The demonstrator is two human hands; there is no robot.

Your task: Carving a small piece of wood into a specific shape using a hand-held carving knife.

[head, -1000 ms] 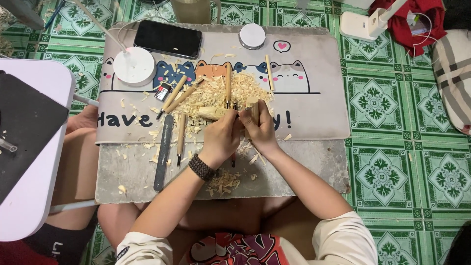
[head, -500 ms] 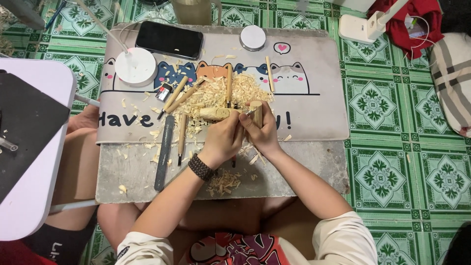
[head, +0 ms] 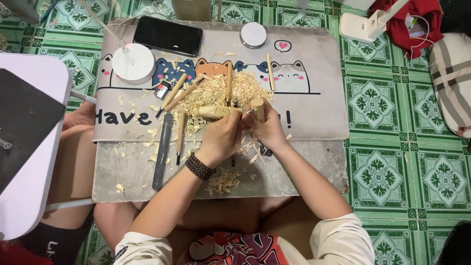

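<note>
My left hand (head: 223,139) grips a pale piece of carved wood (head: 214,112) that lies sideways over a pile of wood shavings (head: 221,93). A dark beaded bracelet (head: 199,167) circles that wrist. My right hand (head: 267,130) is closed on a carving tool with a round wooden handle (head: 257,108), its tip pointed at the wood piece. Both hands meet above a grey mat with cartoon cats (head: 314,98).
Several wooden-handled carving tools (head: 175,92) and a long dark file (head: 162,149) lie on the mat's left. A black phone (head: 168,35), a white round lamp base (head: 133,63), a small round tin (head: 253,34) and a lighter (head: 162,90) sit nearby. A white folding table (head: 29,147) stands at left.
Both hands have stayed together over the shavings, with only small shifts of the tool against the wood piece.
</note>
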